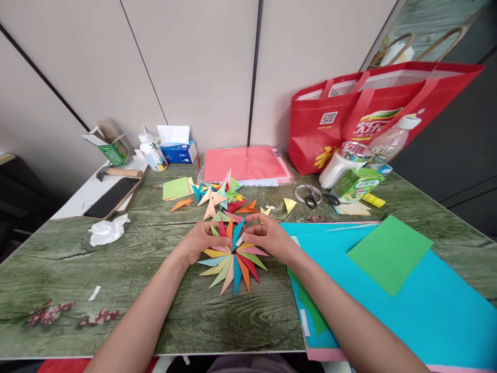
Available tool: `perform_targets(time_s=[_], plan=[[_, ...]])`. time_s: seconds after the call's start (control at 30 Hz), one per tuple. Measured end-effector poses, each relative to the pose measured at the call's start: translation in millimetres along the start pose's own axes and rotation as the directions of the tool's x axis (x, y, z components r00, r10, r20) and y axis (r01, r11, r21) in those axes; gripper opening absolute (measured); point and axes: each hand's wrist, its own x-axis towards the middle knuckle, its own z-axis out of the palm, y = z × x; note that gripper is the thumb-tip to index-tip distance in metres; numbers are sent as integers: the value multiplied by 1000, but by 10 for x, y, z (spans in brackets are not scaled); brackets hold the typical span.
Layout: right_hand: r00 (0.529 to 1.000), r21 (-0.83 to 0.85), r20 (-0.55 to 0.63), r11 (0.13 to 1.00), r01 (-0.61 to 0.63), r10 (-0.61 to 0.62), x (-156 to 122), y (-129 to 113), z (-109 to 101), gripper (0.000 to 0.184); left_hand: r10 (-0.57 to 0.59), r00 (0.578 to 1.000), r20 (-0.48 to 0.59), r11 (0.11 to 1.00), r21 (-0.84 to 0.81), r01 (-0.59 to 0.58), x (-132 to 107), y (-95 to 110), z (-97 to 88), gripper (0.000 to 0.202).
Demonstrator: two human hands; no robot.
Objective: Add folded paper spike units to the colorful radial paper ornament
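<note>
A many-pointed folded-paper star (234, 263) in red, orange, yellow, green and blue rests on the table in front of me. My left hand (200, 239) is closed on its upper-left points, thumb across them. At the upper right of the star, my right hand (268, 235) pinches a small white strip (239, 239) between thumb and fingers, close against a blue point. Just beyond both hands lies a pile of loose folded-paper pieces (223, 194) in several colours.
Blue paper sheets (388, 321) with a green square (390, 254) cover the right side. Scissors (316, 199), a green box (359, 182) and a red bag (322, 129) stand back right. Crumpled tissue (108, 230), a phone (112, 197) and a hammer (120, 172) are left.
</note>
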Motion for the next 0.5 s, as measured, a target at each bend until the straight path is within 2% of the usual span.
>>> perform_targets(time_s=[0.27, 0.4, 0.5], plan=[[997, -29, -69, 999, 13, -15, 24, 40, 24, 35, -13, 1000, 9, 1000, 0, 13, 7, 0, 3, 35], [995, -79, -75, 995, 65, -71, 39, 67, 42, 30, -7, 1000, -1, 1000, -4, 7, 14, -20, -4, 34], [988, -122, -75, 985, 124, -134, 45, 95, 56, 33, -3, 1000, -7, 1000, 2, 3, 15, -24, -6, 30]])
